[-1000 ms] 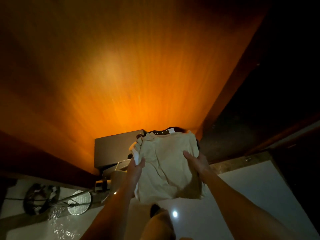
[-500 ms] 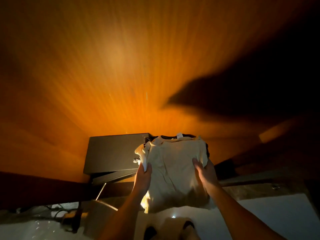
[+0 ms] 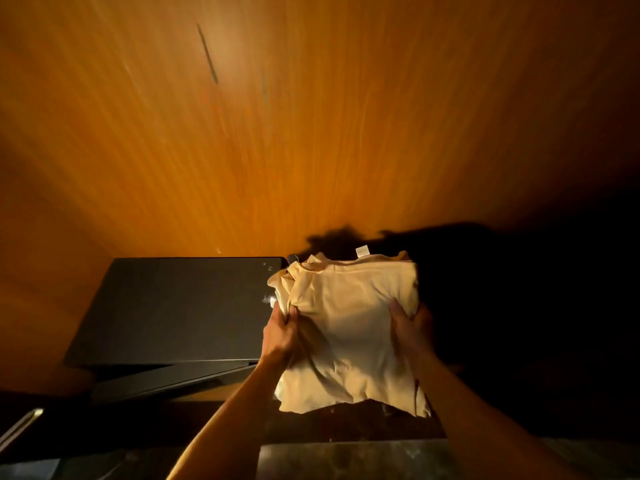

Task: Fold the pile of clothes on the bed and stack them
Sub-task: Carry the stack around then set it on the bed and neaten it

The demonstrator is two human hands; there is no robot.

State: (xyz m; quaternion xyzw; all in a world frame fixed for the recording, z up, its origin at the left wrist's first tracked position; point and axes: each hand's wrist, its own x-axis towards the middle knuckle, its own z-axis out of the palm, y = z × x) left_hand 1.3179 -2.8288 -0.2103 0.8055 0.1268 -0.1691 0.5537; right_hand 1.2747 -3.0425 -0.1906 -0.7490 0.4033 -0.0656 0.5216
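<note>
I hold a stack of folded clothes (image 3: 349, 320) out in front of me, with a cream garment on top and a dark one with a white label underneath at its far edge. My left hand (image 3: 281, 336) grips the stack's left side, bunching the cream cloth. My right hand (image 3: 410, 327) clasps the right side, thumb on top. The stack's near edge hangs loose below my wrists. The bed is out of view.
A black box (image 3: 173, 306) sits directly left of the stack, with a second dark box (image 3: 166, 379) tilted beneath it. An orange-lit wooden panel (image 3: 277, 133) fills the background. Deep shadow covers the right side. A dark stone ledge (image 3: 329, 459) runs along the bottom.
The view has swung away from the white surface and closer to the wooden panel and black box. Both hands keep their hold while the stack moves forward beside the box.
</note>
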